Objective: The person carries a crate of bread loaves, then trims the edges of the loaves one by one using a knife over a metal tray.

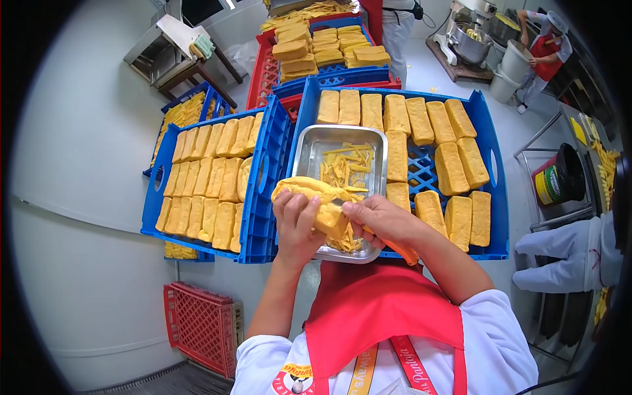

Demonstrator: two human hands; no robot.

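Observation:
My left hand [297,220] is closed around a yellow block [308,188] that looks like cheese, holding it tilted over a metal tray. In my right hand [385,218] is a small knife with an orange handle [403,251]; its short blade rests against the block's right end, partly hidden by my thumb. Thin yellow trimmings [345,164] lie in the metal tray [303,143] beneath both hands. The tray sits on a blue crate [498,227] with rows of similar blocks, some standing to the right of my knife hand.
Another blue crate [264,187] full of blocks stands at left. Beyond are stacked crates with more blocks [296,49] and a red crate [201,322] on the floor. A co-worker [550,49] stands near white buckets [512,66] and a mixer [471,43]; other people are partly visible.

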